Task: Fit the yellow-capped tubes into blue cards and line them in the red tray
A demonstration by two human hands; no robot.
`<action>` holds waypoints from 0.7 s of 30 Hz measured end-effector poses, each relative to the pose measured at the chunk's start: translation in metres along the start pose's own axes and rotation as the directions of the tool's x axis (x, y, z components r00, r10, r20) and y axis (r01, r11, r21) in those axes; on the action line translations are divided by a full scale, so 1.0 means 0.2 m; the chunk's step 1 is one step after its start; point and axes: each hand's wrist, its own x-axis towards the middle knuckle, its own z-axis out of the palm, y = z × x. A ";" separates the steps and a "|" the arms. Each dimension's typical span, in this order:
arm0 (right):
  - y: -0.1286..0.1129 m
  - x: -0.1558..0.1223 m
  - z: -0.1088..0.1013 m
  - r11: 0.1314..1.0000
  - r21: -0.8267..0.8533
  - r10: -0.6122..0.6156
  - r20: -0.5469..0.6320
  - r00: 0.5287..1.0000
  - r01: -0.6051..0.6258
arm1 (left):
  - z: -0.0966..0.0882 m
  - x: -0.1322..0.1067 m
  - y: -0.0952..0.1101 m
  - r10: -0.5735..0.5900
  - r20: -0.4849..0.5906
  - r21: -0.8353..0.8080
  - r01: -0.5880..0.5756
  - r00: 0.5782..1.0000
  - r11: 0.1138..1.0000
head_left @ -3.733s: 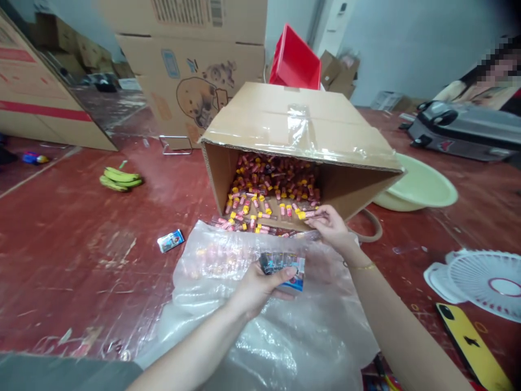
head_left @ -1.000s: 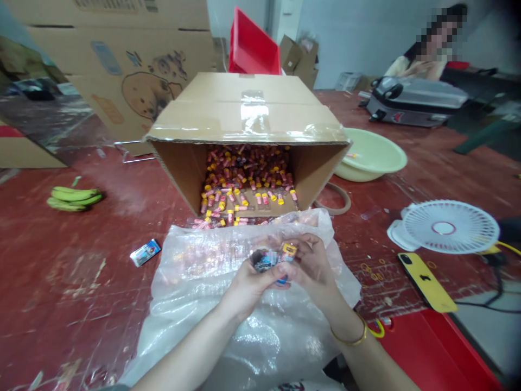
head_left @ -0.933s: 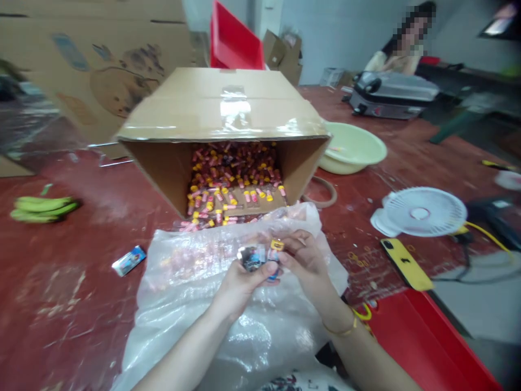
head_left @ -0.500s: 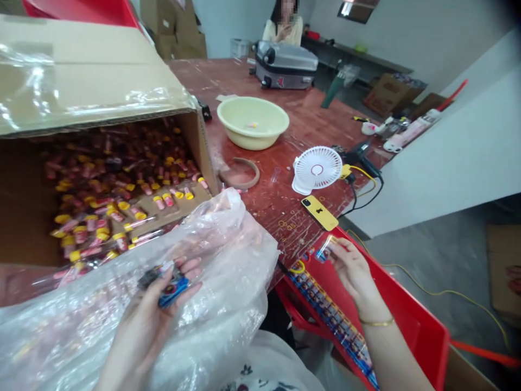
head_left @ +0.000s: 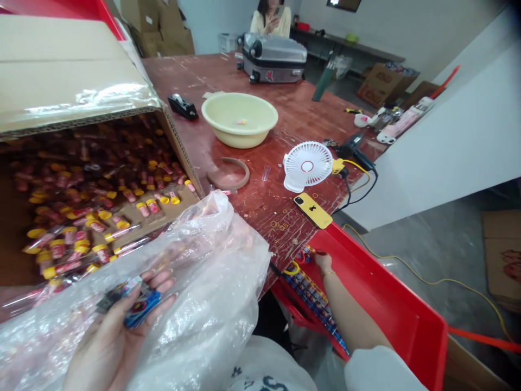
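Note:
My left hand (head_left: 118, 331) is closed on a few small printed packets (head_left: 142, 307), blue and dark with a shiny surface, above a sheet of translucent plastic (head_left: 203, 271). My right hand (head_left: 324, 263) is down in the red plastic bin (head_left: 391, 293), by the table's edge. Its fingers are mostly hidden and blurred, so what they hold does not show. Beside it in the bin lie rows of small tubes with blue printing (head_left: 311, 298). A yellow ring (head_left: 291, 268) sits at their near end.
An open carton (head_left: 122, 70) at left holds many small yellow-capped tubes. On the red table (head_left: 252, 209) stand a pale yellow basin (head_left: 240, 136), white fan (head_left: 308, 165), yellow phone (head_left: 312, 210), tape dispenser (head_left: 183, 107) and grey suitcase (head_left: 274, 60). A person (head_left: 271, 19) sits beyond.
My right hand has lowered into the red bin, taking along the small clear tube with blue printing it held. My left hand has shifted left and down in view, still with the packets.

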 end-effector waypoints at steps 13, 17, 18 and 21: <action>-0.01 0.00 0.04 0.994 -0.082 -0.071 0.039 0.997 0.074 | -0.02 -0.05 0.01 -0.010 0.085 -0.075 0.017 0.996 0.997; -0.02 -0.01 0.03 0.992 -0.082 -0.089 0.028 0.996 0.091 | -0.02 -0.07 0.01 0.017 0.115 -0.062 -0.010 0.993 0.998; -0.02 -0.02 0.03 0.992 -0.080 -0.096 0.025 0.995 0.097 | -0.02 -0.07 0.01 0.021 0.112 -0.055 -0.015 0.993 0.998; -0.03 -0.04 0.04 0.989 -0.064 -0.129 0.023 0.991 0.130 | -0.03 -0.08 0.01 0.020 0.109 -0.045 -0.015 0.994 0.999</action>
